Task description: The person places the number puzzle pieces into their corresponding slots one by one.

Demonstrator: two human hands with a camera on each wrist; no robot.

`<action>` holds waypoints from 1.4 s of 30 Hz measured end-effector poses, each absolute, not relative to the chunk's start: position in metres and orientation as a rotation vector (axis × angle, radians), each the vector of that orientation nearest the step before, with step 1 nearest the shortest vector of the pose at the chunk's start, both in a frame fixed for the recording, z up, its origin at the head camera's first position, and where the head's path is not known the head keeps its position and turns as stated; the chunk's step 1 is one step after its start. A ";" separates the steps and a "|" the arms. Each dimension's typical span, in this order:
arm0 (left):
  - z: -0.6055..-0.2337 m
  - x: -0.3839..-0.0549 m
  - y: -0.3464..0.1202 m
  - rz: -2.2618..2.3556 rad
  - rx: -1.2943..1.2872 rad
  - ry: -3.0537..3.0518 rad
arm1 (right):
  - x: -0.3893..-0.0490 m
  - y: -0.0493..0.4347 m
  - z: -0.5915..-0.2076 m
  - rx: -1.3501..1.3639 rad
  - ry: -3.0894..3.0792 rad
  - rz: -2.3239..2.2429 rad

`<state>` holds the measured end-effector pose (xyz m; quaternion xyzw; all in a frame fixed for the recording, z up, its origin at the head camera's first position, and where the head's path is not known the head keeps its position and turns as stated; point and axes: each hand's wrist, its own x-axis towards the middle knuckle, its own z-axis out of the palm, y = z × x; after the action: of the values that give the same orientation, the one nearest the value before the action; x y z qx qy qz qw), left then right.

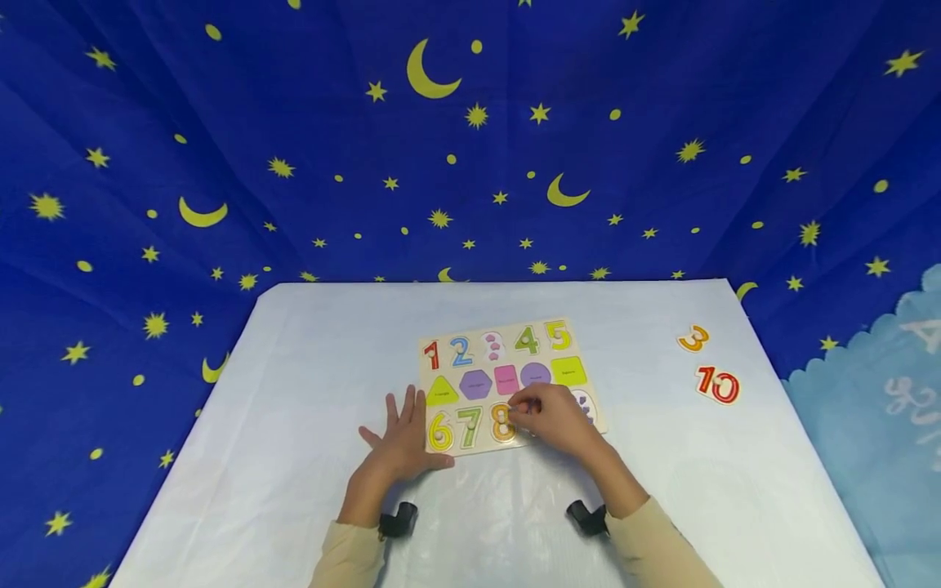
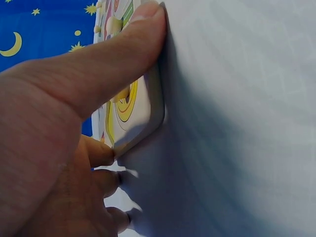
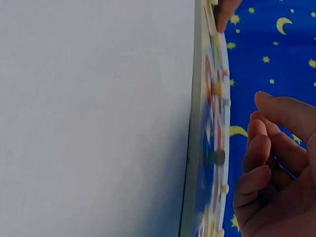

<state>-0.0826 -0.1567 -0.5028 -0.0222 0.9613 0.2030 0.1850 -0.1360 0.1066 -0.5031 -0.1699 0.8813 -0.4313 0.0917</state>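
Observation:
A wooden number puzzle board (image 1: 481,447) lies on the table with knobbed number pieces in it. My left hand (image 1: 400,445) rests at its lower left corner, thumb along the front edge and the other fingers spread past the left side. Beside that thumb, the yellow 6 (image 1: 440,431) sits in its slot. Over the lower right of the board hovers my right hand (image 1: 555,416), near the orange 8 (image 1: 502,422). In the right wrist view its fingers (image 3: 259,153) are loosely bent and hold nothing, apart from the board. The slot under this hand is mostly hidden.
An orange 3 (image 1: 693,338) and a red 10 (image 1: 717,385) lie loose on the white table (image 1: 316,351), right of the board. Dotted pictures show in two uncovered slots. A blue star-patterned cloth (image 1: 500,147) hangs behind the table.

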 end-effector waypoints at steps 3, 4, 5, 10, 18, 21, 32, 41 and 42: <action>-0.503 -0.082 -0.156 0.582 -0.064 2.707 | -0.137 0.114 -0.501 -0.494 2.633 -1.274; -0.504 -0.082 -0.157 0.582 -0.063 2.707 | -0.137 0.116 -0.501 -0.486 2.633 -1.274; -0.504 -0.082 -0.157 0.579 -0.062 2.707 | -0.137 0.119 -0.501 -0.478 2.630 -1.281; -0.505 -0.082 -0.156 0.576 -0.054 2.712 | -0.138 0.132 -0.506 -0.410 2.627 -1.300; -0.505 -0.082 -0.156 0.581 -0.043 2.696 | -0.137 0.156 -0.506 -0.281 2.656 -1.330; -0.506 -0.082 -0.156 0.577 -0.033 2.695 | -0.136 0.163 -0.505 -0.259 2.671 -1.302; -0.505 -0.082 -0.160 0.584 -0.048 2.700 | -0.141 0.190 -0.505 -0.165 2.730 -1.259; -0.507 -0.083 -0.158 0.577 -0.053 2.696 | -0.140 0.210 -0.509 -0.090 2.741 -1.284; -0.507 -0.083 -0.158 0.580 -0.053 2.696 | -0.140 0.213 -0.509 -0.083 2.748 -1.289</action>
<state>-0.0826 -0.1577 -0.5073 -0.0190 0.9596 0.2063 0.1903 -0.1400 0.2127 -0.5094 -0.0272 0.9038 -0.4238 0.0528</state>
